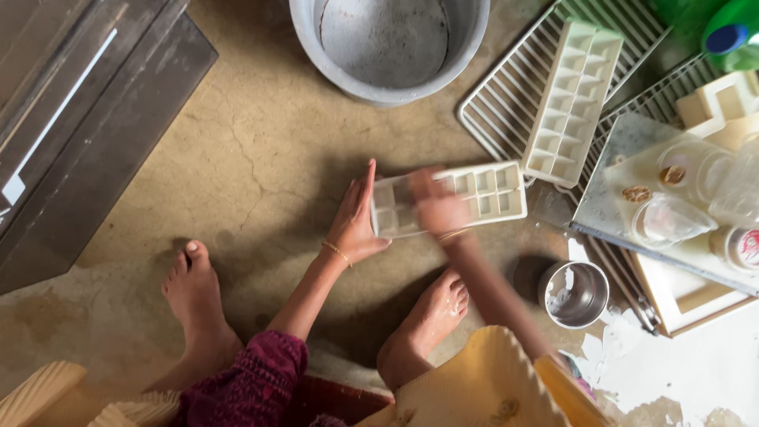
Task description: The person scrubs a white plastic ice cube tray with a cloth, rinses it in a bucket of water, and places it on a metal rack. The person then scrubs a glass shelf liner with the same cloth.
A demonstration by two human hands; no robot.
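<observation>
A cream rigid plastic ice-cube tray (474, 194), probably light and slippery, is braced at nine o'clock by the left hand (356, 221), fingers straight; the blurred right hand (437, 207) rests on top, grip unclear.

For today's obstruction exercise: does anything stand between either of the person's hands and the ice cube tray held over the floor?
Nothing visible does. The left hand rests flat against the end of the ice cube tray, and the blurred right hand lies directly over its compartments.
</observation>
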